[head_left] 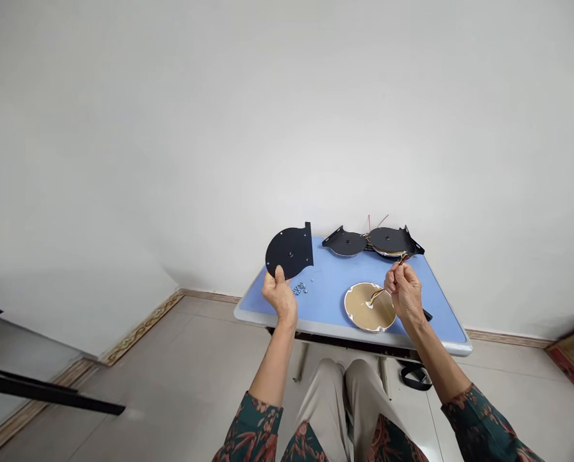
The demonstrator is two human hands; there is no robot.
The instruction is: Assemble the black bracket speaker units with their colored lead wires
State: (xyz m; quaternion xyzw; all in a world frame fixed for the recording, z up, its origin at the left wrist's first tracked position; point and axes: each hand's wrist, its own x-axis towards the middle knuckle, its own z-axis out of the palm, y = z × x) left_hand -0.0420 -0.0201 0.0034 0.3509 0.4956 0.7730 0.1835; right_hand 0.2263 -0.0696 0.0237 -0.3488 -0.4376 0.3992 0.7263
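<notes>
Holding two parts at once, seated at the bench (pixel 329 305). The left hand (pixel 280 296) has the black plate (pixel 290 251) raised off the bench's left end, face toward the camera. The left grip is closed on the plate's lower edge, thumb in front and fingers behind. The plate is round with one straight, flanged side, which points right.

The right hand (pixel 405 292) has its grip pinched shut on the wires (pixel 377 295), a red/yellow bundle. The bundle runs from the middle of the tan disc (pixel 361 313) up to the fingertips. The disc lies flat on the bench, just left of and partly under that hand.

My read of the step: plate presented in the air, leads lifted clear of the disc face, nothing mated yet.

Whatever move follows, it needs:
- slack kept in the leads, because a pull would drag the disc
- a steadier hold on the plate, since it hangs from one edge only
- a free finger for the small fasteners (pixel 301 288), which lie loose on the bench just right of the left hand

Two similar black-plated units (pixel 345 243) (pixel 388 240) sit at the back edge, well apart from both hands. I can't tell what the dark object (pixel 427 315) beside the right wrist is.
</notes>
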